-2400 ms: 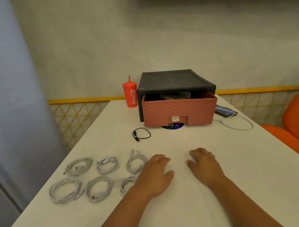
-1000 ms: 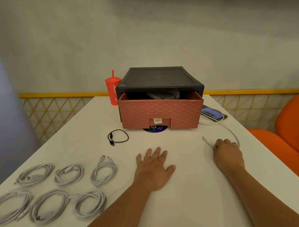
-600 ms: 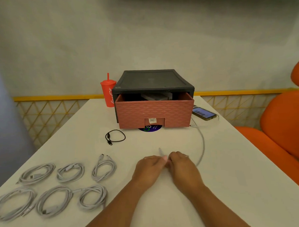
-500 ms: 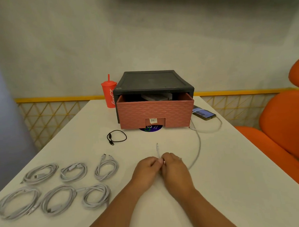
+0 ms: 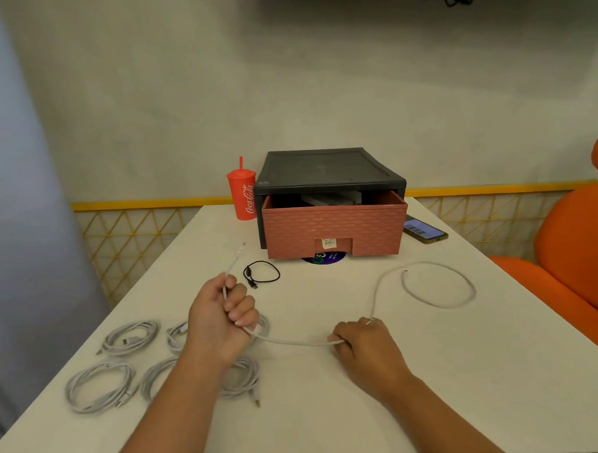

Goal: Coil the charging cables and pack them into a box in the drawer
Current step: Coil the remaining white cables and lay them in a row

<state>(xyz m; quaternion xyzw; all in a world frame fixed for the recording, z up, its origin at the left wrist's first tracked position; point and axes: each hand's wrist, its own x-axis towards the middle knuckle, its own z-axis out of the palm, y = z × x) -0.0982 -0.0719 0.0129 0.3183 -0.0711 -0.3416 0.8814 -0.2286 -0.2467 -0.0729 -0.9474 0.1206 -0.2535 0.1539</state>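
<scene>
A long white charging cable [image 5: 434, 302] runs through both my hands. My left hand [image 5: 223, 318] is fisted on it near one plug, whose tip sticks out toward the drawer. My right hand [image 5: 364, 343] pinches the cable further along, and the free end curls in a loop on the table to the right. Several coiled white cables [image 5: 128, 340] lie at the left, partly under my left arm. A small black cable [image 5: 262, 274] lies coiled ahead. The pink drawer [image 5: 335, 228] stands pulled out of its black case [image 5: 326, 167], with a grey box [image 5: 330, 199] inside.
A red cup with a straw [image 5: 242, 194] stands left of the drawer case. A phone [image 5: 424, 232] lies to its right on the white table [image 5: 434, 374]. Orange seats [image 5: 576, 258] are at the right edge. A purple sticker shows under the drawer.
My hands have drawn apart along the white cable: the left moved left and up with the plug end, the right slid right. The cable's far end now lies free in a loop.
</scene>
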